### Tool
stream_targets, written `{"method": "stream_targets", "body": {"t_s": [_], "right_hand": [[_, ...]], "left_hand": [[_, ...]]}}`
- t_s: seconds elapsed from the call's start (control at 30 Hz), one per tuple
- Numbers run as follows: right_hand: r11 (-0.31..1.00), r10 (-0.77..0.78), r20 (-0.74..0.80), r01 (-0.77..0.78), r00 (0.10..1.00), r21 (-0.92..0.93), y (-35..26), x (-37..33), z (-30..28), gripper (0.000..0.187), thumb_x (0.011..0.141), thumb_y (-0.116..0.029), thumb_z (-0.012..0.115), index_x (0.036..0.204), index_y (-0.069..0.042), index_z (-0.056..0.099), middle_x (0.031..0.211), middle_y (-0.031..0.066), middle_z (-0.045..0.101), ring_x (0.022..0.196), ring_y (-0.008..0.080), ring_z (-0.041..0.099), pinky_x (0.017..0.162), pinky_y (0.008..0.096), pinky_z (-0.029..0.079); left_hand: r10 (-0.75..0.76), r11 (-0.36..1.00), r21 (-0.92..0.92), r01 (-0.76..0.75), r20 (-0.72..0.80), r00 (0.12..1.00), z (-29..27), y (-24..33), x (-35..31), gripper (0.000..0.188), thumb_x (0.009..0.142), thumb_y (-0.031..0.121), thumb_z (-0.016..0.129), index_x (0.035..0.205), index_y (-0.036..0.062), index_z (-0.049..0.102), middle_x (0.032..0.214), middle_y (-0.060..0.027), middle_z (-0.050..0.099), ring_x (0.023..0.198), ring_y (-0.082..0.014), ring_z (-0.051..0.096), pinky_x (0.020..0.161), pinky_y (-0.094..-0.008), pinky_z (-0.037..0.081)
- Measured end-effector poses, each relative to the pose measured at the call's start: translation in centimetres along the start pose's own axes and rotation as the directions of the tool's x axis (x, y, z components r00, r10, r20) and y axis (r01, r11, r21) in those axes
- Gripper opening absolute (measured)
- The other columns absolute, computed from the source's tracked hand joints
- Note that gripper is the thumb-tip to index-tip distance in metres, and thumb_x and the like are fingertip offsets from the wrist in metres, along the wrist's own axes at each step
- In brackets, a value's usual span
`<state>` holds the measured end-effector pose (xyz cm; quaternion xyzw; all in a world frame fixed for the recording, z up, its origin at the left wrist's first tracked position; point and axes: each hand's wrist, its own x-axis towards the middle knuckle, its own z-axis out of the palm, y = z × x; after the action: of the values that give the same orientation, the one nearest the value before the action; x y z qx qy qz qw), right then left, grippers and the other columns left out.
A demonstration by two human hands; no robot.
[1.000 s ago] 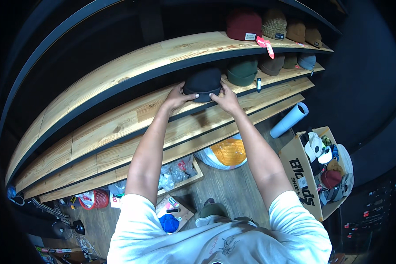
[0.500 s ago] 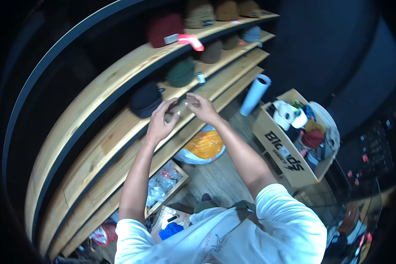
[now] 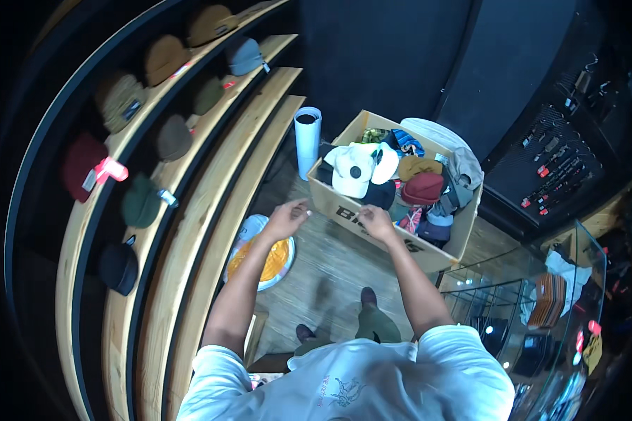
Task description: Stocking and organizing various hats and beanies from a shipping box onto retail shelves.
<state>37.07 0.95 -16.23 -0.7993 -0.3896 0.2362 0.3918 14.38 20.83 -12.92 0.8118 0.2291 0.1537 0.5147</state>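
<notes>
Both of my hands are in the air in front of a cardboard box (image 3: 428, 261) full of caps and beanies. My left hand (image 3: 286, 219) is left of the box's near corner, fingers loosely bent and apart, holding nothing visible. Just in front of the near wall is my right hand (image 3: 378, 224), its fingers loosely curled and nothing seen in them; I cannot tell whether it touches the cardboard. Inside the box, a white cap (image 3: 350, 172) lies nearest the hands. A dark red beanie (image 3: 423, 189) and a mustard hat (image 3: 419, 167) lie to its right.
Curved wooden shelves (image 3: 189, 281) on the left carry several beanies, including a navy one (image 3: 117, 269). A pale blue tube (image 3: 307, 144) stands beside the box. A round container with orange contents (image 3: 288, 263) sits on the floor. A glass case (image 3: 484, 298) stands at right.
My view has turned right, from the shelves toward the box. Both hands have come away from the shelf of beanies and are now by the box, farther apart.
</notes>
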Motion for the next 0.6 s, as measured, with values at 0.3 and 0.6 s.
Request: {"method": "stream_targets", "body": {"t_s": [0.3,0.6], "right_hand": [[0.913,0.399,-0.102,-0.405,0.911,-0.046,16.9,8.7,-1.9,0.05,0.083,-0.036,0.071,0.116,0.001,0.065,0.108,0.023,0.069,0.102,0.0346,0.067,0.092,0.0415,0.051],[0.865,0.5,-0.099,-0.502,0.86,0.0,17.7,12.8,-1.7,0.071,0.082,-0.037,0.071,0.14,-0.009,0.044,0.133,0.0262,0.053,0.118,0.0422,0.055,0.098,0.0488,0.047]], "left_hand": [[-0.223,0.975,0.041,0.22,0.088,0.971,13.4,-4.6,14.3,0.043,0.095,0.023,0.063,0.133,0.0049,0.056,0.103,-0.0131,0.068,0.09,-0.0193,0.067,0.081,-0.0318,0.053],[-0.336,0.934,-0.054,0.353,0.202,0.92,21.8,-5.1,18.1,0.038,0.097,0.021,0.061,0.128,-0.0012,0.058,0.096,-0.0105,0.069,0.085,-0.0147,0.065,0.079,-0.029,0.052]]}}
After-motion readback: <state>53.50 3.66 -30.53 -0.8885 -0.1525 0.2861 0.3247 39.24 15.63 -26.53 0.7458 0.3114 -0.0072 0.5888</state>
